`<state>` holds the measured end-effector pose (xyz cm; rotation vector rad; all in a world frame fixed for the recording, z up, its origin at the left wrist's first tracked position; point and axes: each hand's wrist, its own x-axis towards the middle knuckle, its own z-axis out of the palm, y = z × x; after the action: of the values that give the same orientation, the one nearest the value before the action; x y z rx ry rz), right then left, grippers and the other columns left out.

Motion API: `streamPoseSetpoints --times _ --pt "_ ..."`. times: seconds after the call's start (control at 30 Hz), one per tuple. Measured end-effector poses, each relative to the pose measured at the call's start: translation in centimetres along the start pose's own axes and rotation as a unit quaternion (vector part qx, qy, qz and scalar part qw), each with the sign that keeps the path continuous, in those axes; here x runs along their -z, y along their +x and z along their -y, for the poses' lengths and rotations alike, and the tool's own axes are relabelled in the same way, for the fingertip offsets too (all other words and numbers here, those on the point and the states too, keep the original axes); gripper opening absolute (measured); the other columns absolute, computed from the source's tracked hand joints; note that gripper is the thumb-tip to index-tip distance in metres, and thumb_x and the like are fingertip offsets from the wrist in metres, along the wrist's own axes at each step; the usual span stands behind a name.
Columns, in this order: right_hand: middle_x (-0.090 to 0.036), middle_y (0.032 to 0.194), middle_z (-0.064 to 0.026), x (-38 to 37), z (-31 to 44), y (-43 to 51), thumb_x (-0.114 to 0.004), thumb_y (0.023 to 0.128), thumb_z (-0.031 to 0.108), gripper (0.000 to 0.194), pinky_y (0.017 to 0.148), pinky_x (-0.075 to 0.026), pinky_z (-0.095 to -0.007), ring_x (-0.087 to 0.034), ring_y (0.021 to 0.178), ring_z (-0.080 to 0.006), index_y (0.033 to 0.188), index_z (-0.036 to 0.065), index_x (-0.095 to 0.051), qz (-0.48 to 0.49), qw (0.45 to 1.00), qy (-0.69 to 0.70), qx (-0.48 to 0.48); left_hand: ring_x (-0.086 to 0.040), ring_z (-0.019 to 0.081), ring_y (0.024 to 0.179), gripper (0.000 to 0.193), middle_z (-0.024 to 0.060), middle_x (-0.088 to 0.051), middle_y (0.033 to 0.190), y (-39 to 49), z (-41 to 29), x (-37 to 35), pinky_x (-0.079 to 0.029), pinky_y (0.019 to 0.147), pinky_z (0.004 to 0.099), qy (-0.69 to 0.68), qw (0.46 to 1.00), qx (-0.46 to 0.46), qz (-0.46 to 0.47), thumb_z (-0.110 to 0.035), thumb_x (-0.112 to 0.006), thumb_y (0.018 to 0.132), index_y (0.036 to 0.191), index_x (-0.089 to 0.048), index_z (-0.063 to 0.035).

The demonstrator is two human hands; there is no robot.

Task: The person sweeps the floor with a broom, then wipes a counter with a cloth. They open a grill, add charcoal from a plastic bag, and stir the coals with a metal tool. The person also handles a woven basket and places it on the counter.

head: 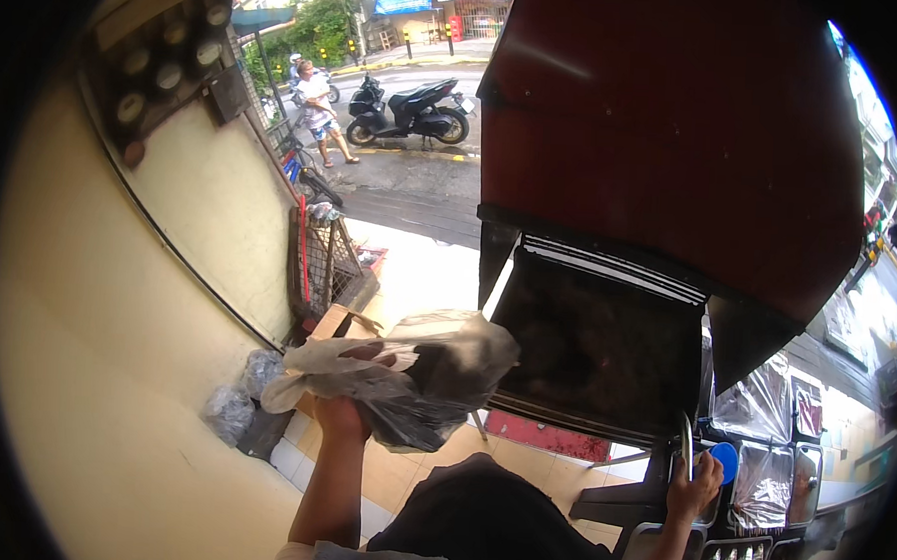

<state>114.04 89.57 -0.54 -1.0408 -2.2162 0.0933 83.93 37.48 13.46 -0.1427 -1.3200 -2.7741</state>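
My left hand (343,418) is raised at centre left, gripping a translucent plastic bag (444,377). The bag is bunched and looks partly dark; I cannot tell what is inside. Its right end hangs near the left edge of a charcoal grill (603,347), where a faint red glow shows in the dark bed. At the grill's near right corner, my right hand (698,486) is closed around a shiny metal utensil (686,440), whose lower part is hidden by the fingers. A round blue plastic container (724,463) sits just beyond that hand.
A dark red metal hood (665,132) overhangs the grill. Metal trays (762,481), some covered in clear plastic, stand to the right. A yellow wall (137,356) closes the left side, with bagged items (229,413) at its foot. Beyond are a parked scooter (411,113) and a person (317,109).
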Motion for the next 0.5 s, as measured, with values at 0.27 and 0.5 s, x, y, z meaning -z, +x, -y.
streamPoseSetpoints --times 0.27,0.5 --pt "-0.057 0.154 -0.0168 -2.6 11.5 8.2 -0.083 0.090 0.009 0.069 0.113 -0.048 -0.0374 -0.056 0.140 -0.0246 0.150 -0.005 -0.053 0.299 0.730 0.611 -0.073 -0.069 0.0448 0.113 0.051 0.0223 -0.062 0.140 3.2 7.3 -8.3 -0.061 0.095 0.0592 -0.063 0.985 0.138 0.083 -0.049 -0.043 0.112 0.141 -0.053 -0.0080" --pt "-0.071 0.131 -0.0107 -1.9 18.7 13.8 -0.076 0.092 0.003 0.047 0.101 -0.054 -0.0323 -0.068 0.118 -0.0190 0.138 -0.002 -0.065 0.427 0.663 0.613 -0.042 -0.066 0.0350 0.122 0.063 0.0205 -0.065 0.136 5.8 13.9 -11.3 -0.057 0.104 0.0489 -0.106 0.954 0.209 0.187 -0.045 -0.037 0.111 0.148 -0.052 0.0029"
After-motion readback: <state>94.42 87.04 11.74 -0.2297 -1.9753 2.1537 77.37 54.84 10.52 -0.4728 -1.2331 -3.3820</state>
